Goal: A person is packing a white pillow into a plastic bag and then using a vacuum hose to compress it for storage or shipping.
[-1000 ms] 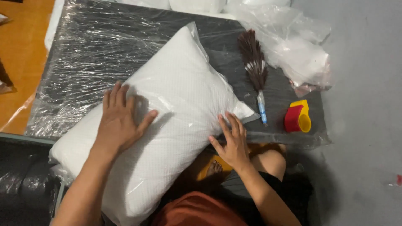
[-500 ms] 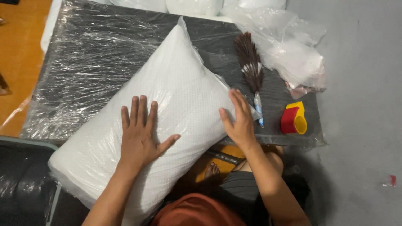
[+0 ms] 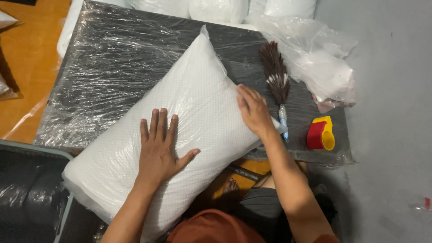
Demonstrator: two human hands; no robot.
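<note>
Standing at the far left is a dark bin with a grey-green rim, lined with black plastic; its corner sits just under the near end of the pillow. Above it the orange floor shows beside a low black table wrapped in clear, shiny film.

A long white pillow lies slanted across this table, one corner pointing away toward the white bags at the far edge, the other end hanging over the near edge, above the bin.

The left hand rests flat on the near half of the pillow, palm down, fingers straight and a little spread, thumb pointing to the right; it grips nothing. The forearm comes up from the bottom edge.

The right hand lies on the right side of the pillow near its corner, fingers together and slightly bent over the edge, pressing, not closed around it. Its arm bends at the elbow over the person's lap.

Just beside this hand lies a small brown feather duster, feathers pointing away. Further right stands a red and yellow tape holder, and behind it a crumpled clear plastic bag. Beyond is grey floor.
</note>
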